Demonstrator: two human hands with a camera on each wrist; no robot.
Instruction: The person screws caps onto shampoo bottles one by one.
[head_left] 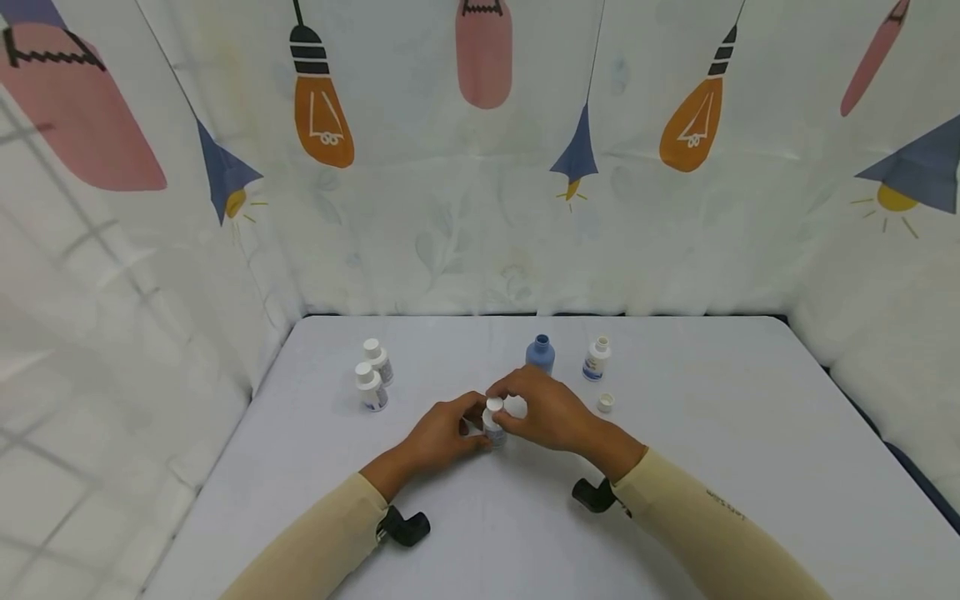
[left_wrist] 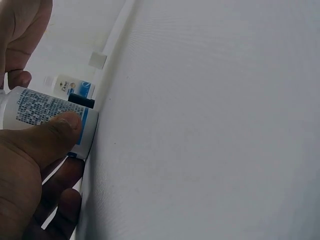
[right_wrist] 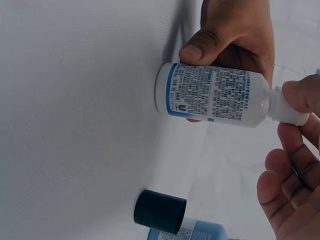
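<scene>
A white bottle [head_left: 492, 432] with a printed label and blue band stands upright on the table. My left hand [head_left: 442, 437] grips its body, thumb on the label side. My right hand [head_left: 551, 410] pinches the white cap [right_wrist: 290, 111] between thumb and forefinger at the bottle's top. A strip of the neck [right_wrist: 273, 103] shows below this cap; I cannot tell how tightly it sits. Just beyond my right hand stands a blue bottle [head_left: 540, 355] with its mouth uncovered. A dark cap [right_wrist: 160, 211] rests on the table near that bottle, hidden in the head view.
Another uncapped white bottle [head_left: 597, 359] stands at the back right, with a loose white cap [head_left: 605, 403] in front of it. Two capped white bottles, one nearer [head_left: 371, 388] and one behind [head_left: 377, 361], stand at the left. Patterned curtains [head_left: 450, 217] surround the white table [head_left: 750, 433].
</scene>
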